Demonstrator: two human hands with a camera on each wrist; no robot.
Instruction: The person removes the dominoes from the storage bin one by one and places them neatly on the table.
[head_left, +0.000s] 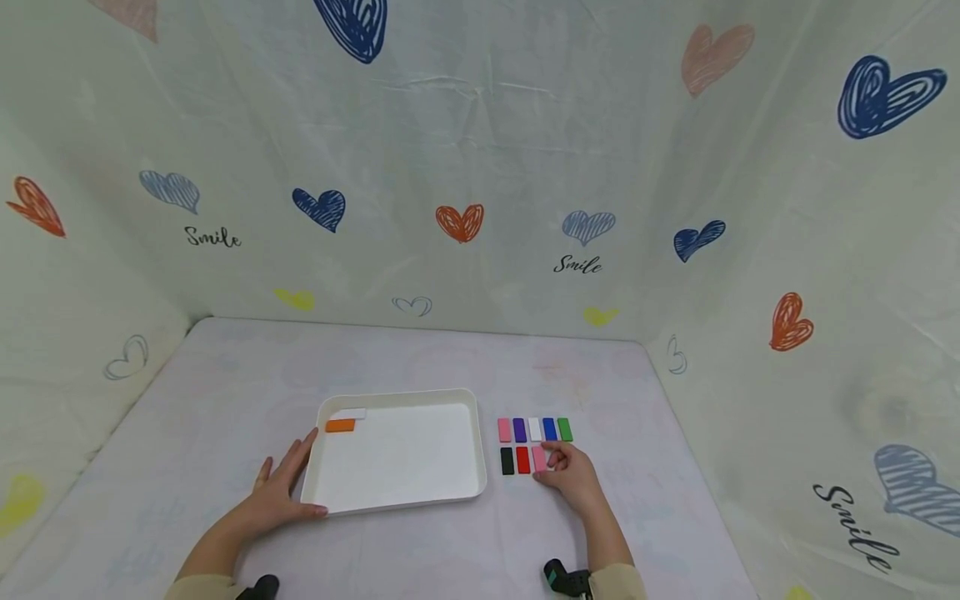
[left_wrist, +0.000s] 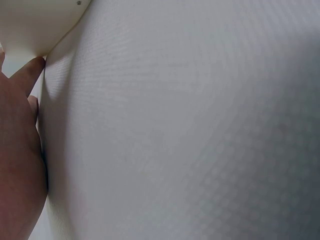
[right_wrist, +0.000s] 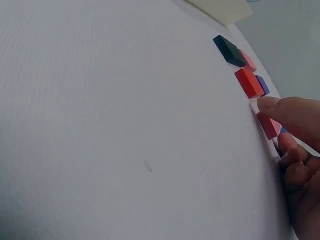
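Observation:
My right hand (head_left: 573,481) pinches a pink block (head_left: 539,458) end to end between thumb and forefinger; the other fingers curl in. In the right wrist view this pink block (right_wrist: 268,126) is partly behind the thumb, low at the table. Left of it lie a red block (head_left: 522,460) and a dark green or black block (head_left: 507,461). My left hand (head_left: 272,500) spreads its fingers along the left side of a white tray (head_left: 480,450), thumb at the front corner. Inside the tray's back left corner are an orange block (head_left: 340,426) and a white block (head_left: 350,413).
Behind the right hand a row holds pink (head_left: 504,430), purple (head_left: 520,430), white (head_left: 535,429), blue (head_left: 550,429) and green (head_left: 565,429) blocks. A heart-printed curtain (head_left: 510,142) closes off the back and sides of the white-covered table (head_left: 405,558).

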